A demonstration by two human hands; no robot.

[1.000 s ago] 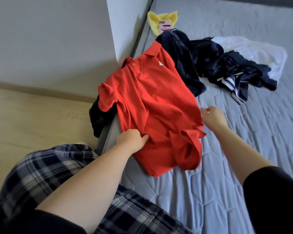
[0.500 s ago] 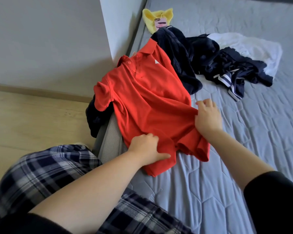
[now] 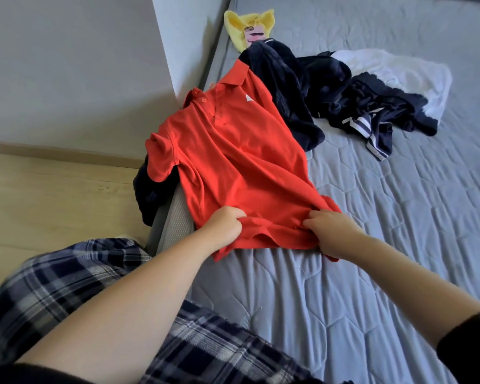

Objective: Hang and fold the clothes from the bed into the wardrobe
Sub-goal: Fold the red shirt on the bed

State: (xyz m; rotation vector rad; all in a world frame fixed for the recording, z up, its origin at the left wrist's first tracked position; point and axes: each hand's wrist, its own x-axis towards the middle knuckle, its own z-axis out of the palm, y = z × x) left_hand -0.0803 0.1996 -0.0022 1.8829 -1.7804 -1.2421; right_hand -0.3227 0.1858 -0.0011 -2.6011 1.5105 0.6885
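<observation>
A red polo shirt [image 3: 233, 162] lies face up along the left edge of the grey quilted bed [image 3: 399, 245], collar pointing away from me. My left hand [image 3: 225, 225] grips the hem at its left side, fingers curled into the cloth. At the hem's right side my right hand [image 3: 330, 231] pinches a bunch of the same fabric. One sleeve hangs over the bed's edge. Behind the shirt lies a heap of dark navy clothes [image 3: 330, 92], a white garment [image 3: 399, 73] and a yellow item [image 3: 250, 29].
A dark garment [image 3: 147, 195] droops off the bed's side under the red sleeve. A white wall corner [image 3: 178, 51] stands close by the bed's left edge, with wooden floor [image 3: 53, 203] below. My plaid-trousered knee [image 3: 67, 286] rests by the mattress.
Both hands have moved down to the shirt's hem and taken hold of it; the folded-over lower right part has been flattened and the hem pulled toward me.
</observation>
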